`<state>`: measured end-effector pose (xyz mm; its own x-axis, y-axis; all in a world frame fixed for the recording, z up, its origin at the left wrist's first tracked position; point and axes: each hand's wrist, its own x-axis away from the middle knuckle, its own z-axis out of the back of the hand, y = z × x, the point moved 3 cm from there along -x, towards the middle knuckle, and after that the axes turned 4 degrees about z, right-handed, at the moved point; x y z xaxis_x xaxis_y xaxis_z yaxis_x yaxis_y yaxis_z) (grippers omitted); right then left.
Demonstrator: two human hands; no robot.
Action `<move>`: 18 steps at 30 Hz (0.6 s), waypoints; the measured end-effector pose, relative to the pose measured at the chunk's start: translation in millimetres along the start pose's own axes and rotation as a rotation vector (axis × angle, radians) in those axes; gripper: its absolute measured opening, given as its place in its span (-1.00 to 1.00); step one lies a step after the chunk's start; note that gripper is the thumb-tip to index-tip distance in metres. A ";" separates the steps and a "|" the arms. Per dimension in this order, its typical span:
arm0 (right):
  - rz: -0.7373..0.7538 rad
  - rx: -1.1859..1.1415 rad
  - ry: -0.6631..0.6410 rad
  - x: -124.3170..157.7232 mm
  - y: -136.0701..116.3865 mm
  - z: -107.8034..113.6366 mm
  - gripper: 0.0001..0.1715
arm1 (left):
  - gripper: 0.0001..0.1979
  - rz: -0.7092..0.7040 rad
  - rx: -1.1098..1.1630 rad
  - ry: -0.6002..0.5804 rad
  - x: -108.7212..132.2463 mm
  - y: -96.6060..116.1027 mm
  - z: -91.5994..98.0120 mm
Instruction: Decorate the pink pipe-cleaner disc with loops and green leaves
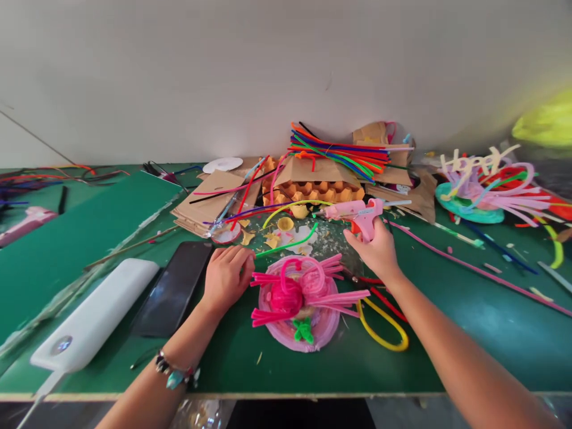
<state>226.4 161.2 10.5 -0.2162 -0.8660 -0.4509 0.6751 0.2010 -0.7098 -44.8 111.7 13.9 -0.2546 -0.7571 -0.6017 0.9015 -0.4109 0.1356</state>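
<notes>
In my right hand (378, 253) is a pink hot glue gun (353, 210), gripped by its handle with the nozzle pointing left and a glue stick out of its back. My left hand (227, 277) is closed, fingers curled, around the near end of a green pipe cleaner (288, 247) that reaches up and right toward the nozzle. Between my forearms lies a round pink base (297, 342). On it sit two pink wound balls (286, 297) with bundles of pink strips and a small green star-like piece (303, 329). My left fingertips are partly hidden.
A black phone (174, 292) and a white power bank (100, 313) lie left of my left arm. Behind are cardboard sheets (223, 196), an egg tray (317, 192) and bundled pipe cleaners (339, 152). A yellow loop (384, 339) lies right, a finished-looking turquoise-based piece (473, 208) beyond.
</notes>
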 end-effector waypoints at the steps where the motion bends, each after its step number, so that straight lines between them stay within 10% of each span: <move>1: -0.008 0.003 0.010 0.8 -0.6 0.7 -0.69 | -0.72 0.000 0.006 0.010 0.4 -0.2 0.1; 18: -0.037 0.002 0.064 4.9 -5.7 6.1 -0.70 | -0.75 0.006 0.046 -0.054 5.3 -3.2 -5.7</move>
<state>225.8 153.0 15.7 -0.2852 -0.8420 -0.4580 0.6670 0.1688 -0.7257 -47.0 111.9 5.8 -0.2689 -0.7856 -0.5572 0.8862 -0.4284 0.1763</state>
